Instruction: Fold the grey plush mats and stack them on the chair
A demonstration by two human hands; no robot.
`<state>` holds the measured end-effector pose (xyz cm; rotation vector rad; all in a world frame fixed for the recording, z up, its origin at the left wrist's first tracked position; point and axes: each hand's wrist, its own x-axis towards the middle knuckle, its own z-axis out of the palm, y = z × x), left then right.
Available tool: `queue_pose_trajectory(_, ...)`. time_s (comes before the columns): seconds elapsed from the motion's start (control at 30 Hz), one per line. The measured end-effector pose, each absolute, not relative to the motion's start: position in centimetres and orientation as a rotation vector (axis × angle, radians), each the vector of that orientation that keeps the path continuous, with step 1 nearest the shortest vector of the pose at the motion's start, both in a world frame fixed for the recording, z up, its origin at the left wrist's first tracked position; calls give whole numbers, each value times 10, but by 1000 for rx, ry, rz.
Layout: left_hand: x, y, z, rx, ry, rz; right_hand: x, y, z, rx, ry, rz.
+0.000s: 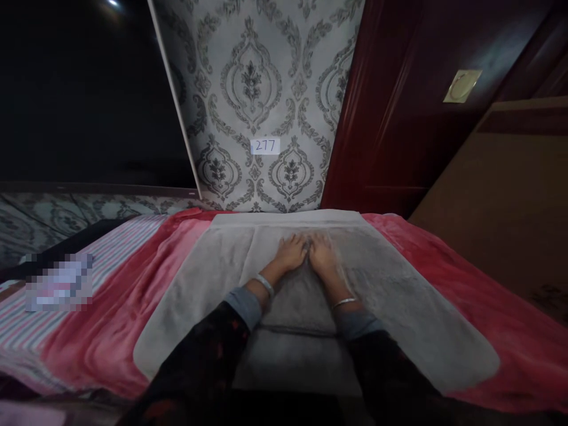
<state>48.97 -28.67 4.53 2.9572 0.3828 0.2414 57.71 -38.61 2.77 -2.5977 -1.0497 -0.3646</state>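
Grey mat (298,305) lies under my fingers, spread over the middle of a red blanket (448,269). My left hand (291,252) and right hand (322,254) rest on it backs upward, side by side and very near each other, toward its far edge. The fingers of both are released and loosely spread, pointing away from me. Between them shows a small dark fold (306,244); I cannot tell whether my thumbs touch it. I wear a silver bracelet on each wrist, above grey-blue cuffs (245,305) and dark sleeves. Nearer me, a dark crease (297,331) crosses the mat between my forearms. The blanket shows past the mat's left and right edges, with a striped sheet (119,242) along its left edge; something blurred (59,283) lies there. Past the far edge stands a patterned wall (252,77) bearing a label (265,146) reading 277, between a black screen (89,94) and a dark red door (390,106).
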Motion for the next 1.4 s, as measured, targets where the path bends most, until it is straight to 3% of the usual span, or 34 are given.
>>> queue_pose_trajectory(0.17, 485, -289, 14, 3034, 428, 382, 563, -392, 3, -2685, -1111, -310)
queue_pose_trajectory(0.63, 430, -253, 27, 2953, 942, 188, 564, -397, 12, -2678, -1155, -258)
queue_pose_trajectory(1.2, 343, -256, 44, 2871, 959, -33, 506, -479, 11, -2599, -1424, 127)
queue_pose_trajectory(1.4, 364, -324, 40, 2969, 512, 182, 475, -452, 22, -2571, -1379, 60)
